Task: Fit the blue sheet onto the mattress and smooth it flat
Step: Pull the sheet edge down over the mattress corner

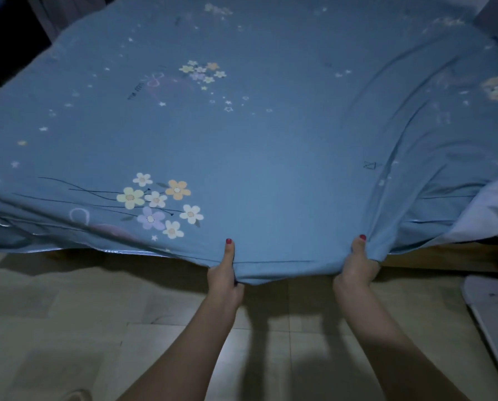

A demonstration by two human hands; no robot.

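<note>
Both hands grip the near hem of the sheet point(256, 134), held out over the floor point(54, 314) just short of the bed's near edge. Left hand point(226, 280): thumb lying on top of the cloth, fingers curled under the hem, so it holds the sheet in a pinch. Right hand point(357, 264): same grip, thumb up, cloth bunched against its outer side. The hem runs taut between the two hands; the likely reason for the paired grip is to pull the cloth evenly toward the person and take out slack. Beyond the hands the sheet spreads over the whole bed and looks mostly flat ahead and to the left of the left hand. Outward of the right hand long folds run away from the grip, and a pale patch, probably the bare mattress point(490, 212), shows past them; that corner looks unfitted. Left of the left hand the hem droops over the bed edge, with a shiny strip beneath it, untucked. Judgement: spreading nearly done, tucking and smoothing remain. Risk: a harder pull could drag the far side off; the far edge is too dim to check.
</note>
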